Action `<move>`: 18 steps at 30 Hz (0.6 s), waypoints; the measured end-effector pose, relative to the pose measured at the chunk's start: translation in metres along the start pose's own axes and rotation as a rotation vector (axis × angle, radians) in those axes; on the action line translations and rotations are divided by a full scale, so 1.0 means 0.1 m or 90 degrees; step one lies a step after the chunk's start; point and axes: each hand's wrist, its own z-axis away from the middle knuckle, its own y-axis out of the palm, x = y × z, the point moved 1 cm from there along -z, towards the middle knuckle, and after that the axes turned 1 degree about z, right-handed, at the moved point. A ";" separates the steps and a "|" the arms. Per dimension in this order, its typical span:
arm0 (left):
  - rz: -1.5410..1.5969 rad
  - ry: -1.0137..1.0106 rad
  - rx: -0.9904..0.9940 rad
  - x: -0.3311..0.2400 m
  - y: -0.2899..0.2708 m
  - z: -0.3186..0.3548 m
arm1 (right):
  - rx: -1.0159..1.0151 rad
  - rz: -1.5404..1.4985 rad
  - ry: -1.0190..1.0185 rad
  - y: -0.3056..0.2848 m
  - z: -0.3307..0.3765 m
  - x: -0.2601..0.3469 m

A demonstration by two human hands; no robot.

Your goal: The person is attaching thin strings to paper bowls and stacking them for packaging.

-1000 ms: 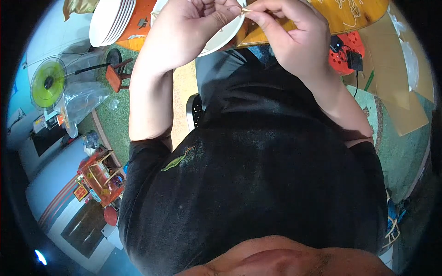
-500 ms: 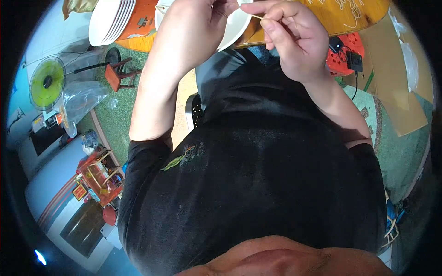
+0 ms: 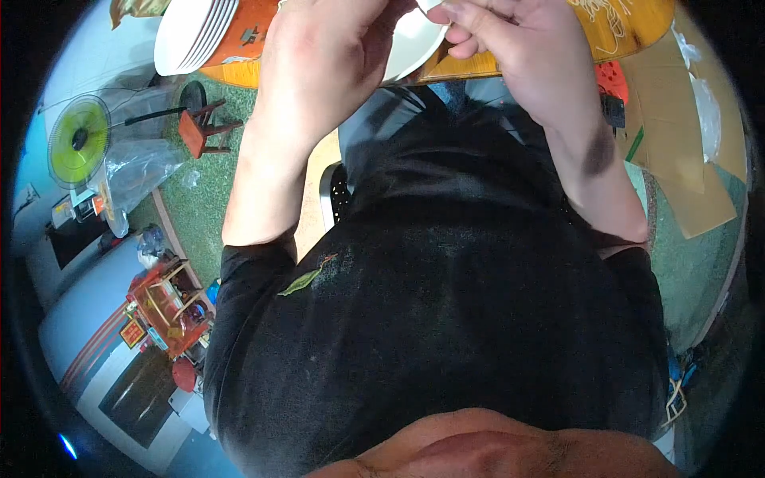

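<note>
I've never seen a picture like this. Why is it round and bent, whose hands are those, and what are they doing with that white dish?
The picture comes from a wide fisheye camera worn on a person's head, looking down. That is why the edges curve and the person's own black shirt fills the middle. No machine here: just two bare hands raised near the top edge. The left hand and the right hand meet over a white bowl. Their fingertips run off the top edge, so whether they grip anything cannot be told. The bowl sits on an orange table, beside a stack of white plates. Below on the green floor stand a small red stool and a green fan.
</note>
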 end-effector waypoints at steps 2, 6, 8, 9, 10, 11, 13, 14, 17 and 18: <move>0.007 0.044 -0.015 -0.01 -0.01 -0.03 | 0.010 0.032 0.025 -0.01 -0.02 0.09; -0.046 0.170 -0.003 0.02 -0.02 -0.11 | 0.036 0.121 0.053 -0.05 -0.04 0.20; -0.073 0.213 0.005 0.17 0.10 -0.11 | 0.061 0.128 0.060 -0.05 -0.05 0.22; 0.110 0.229 -0.095 0.35 0.27 -0.07 | 0.077 0.149 0.060 -0.01 -0.04 0.26; 0.301 0.247 -0.192 0.45 0.37 -0.06 | 0.084 0.171 0.061 -0.01 -0.03 0.27; 0.304 0.248 -0.189 0.37 0.29 -0.09 | 0.081 0.169 0.062 -0.03 -0.05 0.23; -0.020 0.135 0.005 0.18 0.08 -0.18 | 0.084 0.032 0.070 -0.08 -0.10 0.09; 0.008 0.111 0.005 0.21 0.09 -0.18 | 0.086 0.033 0.070 -0.09 -0.10 0.07; 0.069 0.097 -0.001 0.19 0.09 -0.17 | 0.117 -0.009 0.046 -0.13 -0.09 0.02; 0.070 0.097 -0.001 0.19 0.10 -0.16 | 0.119 -0.015 0.044 -0.14 -0.09 0.00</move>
